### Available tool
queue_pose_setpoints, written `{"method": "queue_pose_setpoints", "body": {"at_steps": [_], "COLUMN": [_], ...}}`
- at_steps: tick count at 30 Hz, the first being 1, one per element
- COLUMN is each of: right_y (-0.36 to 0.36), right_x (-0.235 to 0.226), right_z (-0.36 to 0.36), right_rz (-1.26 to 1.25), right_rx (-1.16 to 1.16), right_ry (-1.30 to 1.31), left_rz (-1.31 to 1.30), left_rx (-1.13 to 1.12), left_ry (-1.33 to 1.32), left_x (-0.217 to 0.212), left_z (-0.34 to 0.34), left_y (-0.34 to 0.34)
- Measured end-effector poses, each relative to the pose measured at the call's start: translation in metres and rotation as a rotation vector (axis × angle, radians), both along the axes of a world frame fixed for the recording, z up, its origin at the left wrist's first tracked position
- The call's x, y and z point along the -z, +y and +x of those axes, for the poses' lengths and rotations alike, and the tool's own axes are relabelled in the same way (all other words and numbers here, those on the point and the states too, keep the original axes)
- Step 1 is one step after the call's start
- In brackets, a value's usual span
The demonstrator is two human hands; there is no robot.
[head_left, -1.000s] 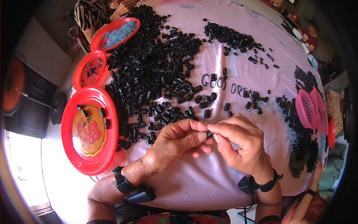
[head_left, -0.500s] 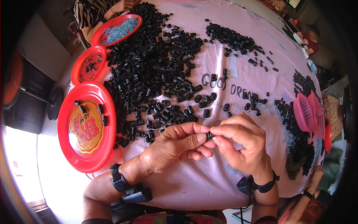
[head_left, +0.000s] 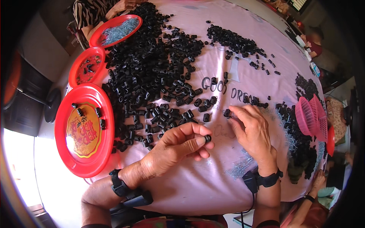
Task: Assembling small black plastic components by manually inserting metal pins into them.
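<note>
Desk (head_left: 197,190): covered in a pink cloth with dark lettering; it carries everything listed below.
Black heap (head_left: 152,72): your largest pile of small black tubular pieces, spread across the upper left of the cloth and thinning out toward your hands.
Large red plate (head_left: 64,148): at your left, just beside the heap, with a yellow centre and a few black pieces on it.
Smaller red plates (head_left: 76,64): two beyond it; the farther one holds pale bluish metal bits.
Pink basket (head_left: 310,116): at your right, lying tilted beside a second dark pile.
Left hand (head_left: 178,146): curled nearly closed, your thumb and forefinger pinching one black piece.
Right hand (head_left: 253,131): fingers spread flat, resting on the cloth, tips just beside a loose piece near the lettering; it grips nothing you can see.
Black piece (head_left: 207,138): held above the cloth between your two hands, at your left fingertips. A short tube, its open end facing up toward you; long axis cannot be told more exactly.
</note>
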State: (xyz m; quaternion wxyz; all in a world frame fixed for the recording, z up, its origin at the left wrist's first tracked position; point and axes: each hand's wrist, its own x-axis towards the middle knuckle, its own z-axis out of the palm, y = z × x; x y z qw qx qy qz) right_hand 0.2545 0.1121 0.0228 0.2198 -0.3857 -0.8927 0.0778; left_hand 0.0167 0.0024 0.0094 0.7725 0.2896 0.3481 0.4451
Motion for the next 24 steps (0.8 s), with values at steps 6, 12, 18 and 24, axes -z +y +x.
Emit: {"method": "queue_pose_setpoints", "body": {"at_steps": [6,12,18,24], "right_y": [-0.004,-0.019,-0.033,-0.035], "right_x": [-0.002,-0.017,-0.027,-0.021], "right_z": [-0.002,-0.015,-0.022,-0.026], "right_rz": [-0.035,-0.390,-0.439,-0.338], "right_rx": [0.041,-0.033,-0.235,-0.281], "right_ry": [0.009,0.343,0.375,0.422], "left_rz": [0.030,0.054,0.134,0.197], "left_rx": [0.023,-0.027,-0.088,-0.112], "left_ry": [0.000,0.027,0.013,0.030], "left_x": [0.003,0.007,0.013,0.017], "left_z": [0.001,0.001,0.006,0.007], "left_y": [0.000,-0.001,-0.001,0.000]}}
